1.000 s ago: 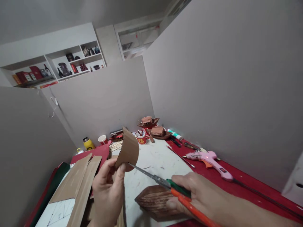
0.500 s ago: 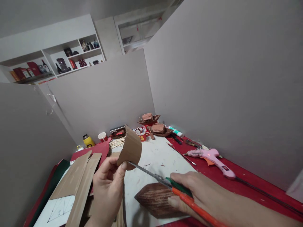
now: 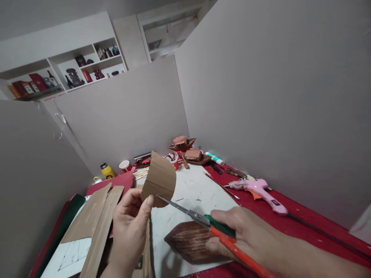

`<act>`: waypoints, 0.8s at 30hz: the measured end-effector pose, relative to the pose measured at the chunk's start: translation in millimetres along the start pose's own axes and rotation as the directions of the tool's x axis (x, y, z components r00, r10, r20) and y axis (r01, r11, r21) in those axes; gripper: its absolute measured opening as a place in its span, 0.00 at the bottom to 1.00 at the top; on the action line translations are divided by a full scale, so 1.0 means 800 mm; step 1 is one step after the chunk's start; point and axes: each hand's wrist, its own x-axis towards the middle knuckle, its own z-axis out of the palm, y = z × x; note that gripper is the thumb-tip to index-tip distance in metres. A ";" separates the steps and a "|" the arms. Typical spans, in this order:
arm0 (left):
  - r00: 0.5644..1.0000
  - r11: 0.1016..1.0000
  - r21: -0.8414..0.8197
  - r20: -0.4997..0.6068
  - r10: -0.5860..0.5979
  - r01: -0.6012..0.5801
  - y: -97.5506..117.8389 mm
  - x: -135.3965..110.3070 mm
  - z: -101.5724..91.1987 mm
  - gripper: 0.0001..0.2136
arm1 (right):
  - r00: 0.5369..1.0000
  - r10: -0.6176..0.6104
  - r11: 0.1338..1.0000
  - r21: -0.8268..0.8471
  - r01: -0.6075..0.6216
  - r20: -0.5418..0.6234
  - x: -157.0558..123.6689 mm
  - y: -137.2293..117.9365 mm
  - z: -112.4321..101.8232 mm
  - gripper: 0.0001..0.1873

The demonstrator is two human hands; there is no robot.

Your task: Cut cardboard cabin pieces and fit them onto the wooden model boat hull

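Note:
Between thumb and fingers, my left hand [image 3: 131,220] pinches the lower left corner of a curved piece of brown cardboard [image 3: 160,177], held up above the table. My right hand [image 3: 232,235] grips scissors [image 3: 199,219] with one green and one orange handle. Their blades point left, and the tips meet the lower part of the cardboard near my left thumb. The blades look nearly closed. Below the scissors lies a dark brown boat-shaped piece [image 3: 188,243] with a pointed left end, partly hidden by my right hand.
A pink glue gun [image 3: 261,189] with a black cord lies on the red cloth at right. Two model boats [image 3: 194,155] stand at the back. Cardboard strips [image 3: 100,224] and a drawing [image 3: 75,253] lie at left, near a yellow bottle [image 3: 108,172] and paper cup [image 3: 125,166].
The cardboard has turned so more of its broad face shows. Both hands keep their grips, with the scissor tips still at its lower part. The view has shifted slightly.

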 end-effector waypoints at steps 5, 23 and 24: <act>0.991 0.995 0.055 0.105 -0.085 0.079 0.014 0.009 0.000 0.07 | 0.998 0.011 0.988 -0.152 -0.021 -0.067 0.001 0.008 -0.004 0.20; 0.954 0.971 0.238 0.296 -0.052 -0.021 0.028 0.019 -0.013 0.07 | 0.995 -0.048 0.964 -0.264 0.024 -0.086 0.005 0.010 -0.017 0.22; 0.954 0.973 0.230 0.292 -0.064 -0.005 0.026 0.020 -0.012 0.07 | 0.995 -0.048 0.964 -0.266 0.024 -0.083 0.007 0.010 -0.018 0.22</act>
